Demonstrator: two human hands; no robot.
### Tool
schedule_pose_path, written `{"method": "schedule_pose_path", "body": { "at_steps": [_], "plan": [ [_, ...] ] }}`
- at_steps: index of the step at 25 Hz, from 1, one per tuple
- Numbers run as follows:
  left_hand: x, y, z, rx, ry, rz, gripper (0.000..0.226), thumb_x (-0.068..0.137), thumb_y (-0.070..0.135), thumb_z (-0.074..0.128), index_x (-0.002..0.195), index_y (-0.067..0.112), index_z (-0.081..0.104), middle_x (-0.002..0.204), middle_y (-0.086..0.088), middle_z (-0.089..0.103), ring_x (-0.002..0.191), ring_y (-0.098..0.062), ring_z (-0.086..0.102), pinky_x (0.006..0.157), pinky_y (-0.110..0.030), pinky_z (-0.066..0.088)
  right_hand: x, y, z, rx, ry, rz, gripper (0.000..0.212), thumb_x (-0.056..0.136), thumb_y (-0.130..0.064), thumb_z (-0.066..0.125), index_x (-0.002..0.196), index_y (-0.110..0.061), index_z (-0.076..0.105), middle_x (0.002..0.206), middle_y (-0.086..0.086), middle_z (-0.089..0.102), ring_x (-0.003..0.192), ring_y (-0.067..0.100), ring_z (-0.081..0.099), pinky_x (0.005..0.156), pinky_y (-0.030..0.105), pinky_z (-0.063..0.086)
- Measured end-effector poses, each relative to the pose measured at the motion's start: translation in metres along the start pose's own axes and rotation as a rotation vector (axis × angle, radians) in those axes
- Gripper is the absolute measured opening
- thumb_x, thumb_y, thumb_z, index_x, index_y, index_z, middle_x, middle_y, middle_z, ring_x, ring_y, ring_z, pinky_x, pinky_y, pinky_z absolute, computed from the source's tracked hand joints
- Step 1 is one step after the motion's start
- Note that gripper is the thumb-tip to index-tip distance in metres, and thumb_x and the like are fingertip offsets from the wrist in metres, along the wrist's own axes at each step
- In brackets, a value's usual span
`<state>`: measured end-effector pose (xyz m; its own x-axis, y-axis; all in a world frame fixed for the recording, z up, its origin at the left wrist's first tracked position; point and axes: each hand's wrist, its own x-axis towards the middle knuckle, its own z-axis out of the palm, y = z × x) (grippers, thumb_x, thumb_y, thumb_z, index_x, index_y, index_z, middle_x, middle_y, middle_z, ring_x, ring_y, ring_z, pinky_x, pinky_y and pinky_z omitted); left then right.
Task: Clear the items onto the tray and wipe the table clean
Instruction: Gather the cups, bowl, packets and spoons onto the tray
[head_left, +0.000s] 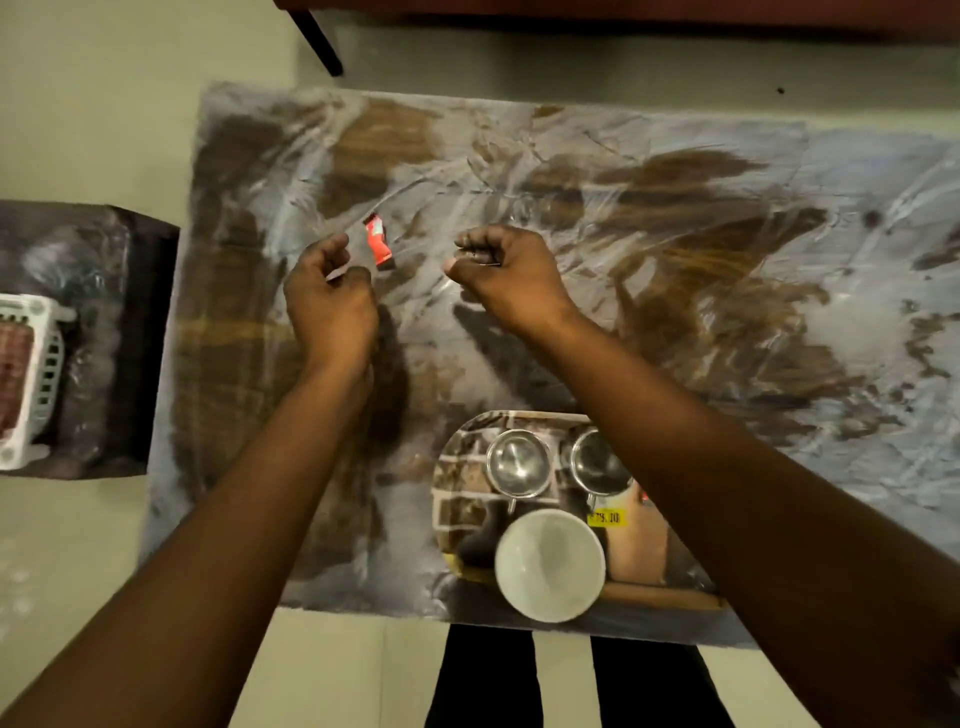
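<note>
— Head view: how do the fingers (332, 248) stand?
— Curled closed on left hand (330, 296) and right hand (514, 278); I cannot tell if either pinches anything.
— The red sachet (378, 243)?
— On the counter (675, 234), at the left hand's one o'clock, apart from it.

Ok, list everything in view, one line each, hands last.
table: one, brown under clear plastic, centre
sachet: one, red, on table between the hands
tray: one, patterned, table's near edge
steel cups: two, silver, tray's far side
bowl: one, white, tray's near side
basket: one, white, far left, off the table
left hand: one, fingers curled, above table beside sachet
right hand: one, fingers curled, above table; contents unclear
</note>
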<state>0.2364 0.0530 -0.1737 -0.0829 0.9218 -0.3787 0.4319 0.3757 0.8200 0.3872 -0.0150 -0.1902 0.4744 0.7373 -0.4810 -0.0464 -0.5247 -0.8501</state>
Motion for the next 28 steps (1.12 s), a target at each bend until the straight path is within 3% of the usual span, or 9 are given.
{"method": "schedule_pose_path", "body": {
  "at_steps": [3,6,11,13,16,19,21,24,28],
  "plan": [
    [0.034,-0.002,0.003,0.058,-0.098,0.027,0.044,0.097,-0.001,0.054,0.134,0.014,0.071,0.114,0.001,0.073,0.099,-0.018,0.071,0.096,-0.043,0.062,0.031,-0.01,0.049,-0.023,-0.014,0.019,0.034,0.097,-0.005,0.07,0.13,-0.003,0.072,0.12,0.01,0.076,0.113,0.027,0.073,0.106,0.048,0.058],
    [0.047,-0.002,0.01,0.07,-0.272,0.011,0.053,0.089,-0.011,0.048,0.128,0.01,0.077,0.105,-0.013,0.079,0.082,-0.023,0.069,0.078,-0.042,0.059,0.041,-0.01,0.079,-0.005,-0.071,0.056,0.037,0.09,0.007,0.063,0.123,-0.004,0.075,0.117,0.014,0.078,0.11,0.033,0.073,0.1,0.05,0.059],
    [0.041,-0.004,0.014,-0.039,-0.311,-0.004,0.03,0.097,-0.005,0.058,0.12,-0.002,0.077,0.111,-0.024,0.079,0.101,-0.039,0.077,0.086,-0.04,0.058,0.02,-0.011,0.083,0.182,-0.072,0.082,0.053,0.092,0.016,0.052,0.137,-0.007,0.066,0.129,0.018,0.075,0.118,0.037,0.073,0.104,0.054,0.06],
    [0.026,-0.007,0.016,-0.16,-0.337,-0.045,0.029,0.097,-0.008,0.061,0.124,-0.007,0.073,0.116,-0.029,0.077,0.108,-0.043,0.076,0.095,-0.043,0.061,0.003,-0.01,0.069,0.283,-0.063,0.09,0.059,0.097,0.015,0.054,0.151,-0.006,0.054,0.141,0.019,0.068,0.126,0.031,0.069,0.108,0.042,0.059],
    [-0.009,-0.008,0.02,-0.35,-0.453,-0.181,0.036,0.094,-0.008,0.068,0.13,-0.006,0.07,0.116,-0.027,0.077,0.095,-0.031,0.077,0.083,-0.034,0.064,-0.033,-0.003,0.024,0.564,-0.03,0.179,0.044,0.098,0.007,0.062,0.14,-0.008,0.061,0.126,0.021,0.074,0.104,0.026,0.071,0.08,0.029,0.064],
    [-0.057,-0.009,0.033,-0.49,-0.662,-0.252,0.037,0.092,-0.009,0.069,0.129,-0.006,0.07,0.106,-0.017,0.079,0.093,-0.022,0.078,0.084,-0.028,0.063,-0.069,0.008,-0.037,0.886,-0.09,0.289,0.026,0.104,-0.001,0.05,0.124,-0.002,0.066,0.107,0.021,0.078,0.093,0.026,0.073,0.08,0.033,0.066],
    [-0.091,-0.008,0.045,-0.544,-0.795,-0.286,0.035,0.091,-0.008,0.069,0.127,-0.005,0.07,0.105,-0.014,0.08,0.094,-0.02,0.078,0.088,-0.029,0.064,-0.091,0.019,-0.078,0.988,-0.141,0.362,0.03,0.108,-0.009,0.041,0.12,0.002,0.066,0.101,0.02,0.08,0.086,0.023,0.078,0.082,0.035,0.067],
    [-0.138,-0.003,0.068,-0.546,-0.931,-0.353,0.029,0.091,-0.006,0.067,0.119,-0.002,0.075,0.098,-0.013,0.082,0.083,-0.018,0.08,0.078,-0.029,0.066,-0.122,0.037,-0.132,0.821,-0.146,0.407,0.024,0.11,-0.016,0.049,0.114,-0.004,0.069,0.088,0.014,0.08,0.074,0.02,0.079,0.069,0.03,0.067],
    [-0.192,-0.009,0.097,-0.423,-0.848,-0.337,0.026,0.09,-0.013,0.068,0.111,-0.001,0.077,0.09,-0.01,0.084,0.078,-0.016,0.08,0.074,-0.023,0.064,-0.153,0.07,-0.189,0.405,0.034,0.276,0.009,0.098,-0.016,0.075,0.099,-0.007,0.076,0.075,0.004,0.076,0.063,0.012,0.066,0.056,0.024,0.052]
  ]
}}
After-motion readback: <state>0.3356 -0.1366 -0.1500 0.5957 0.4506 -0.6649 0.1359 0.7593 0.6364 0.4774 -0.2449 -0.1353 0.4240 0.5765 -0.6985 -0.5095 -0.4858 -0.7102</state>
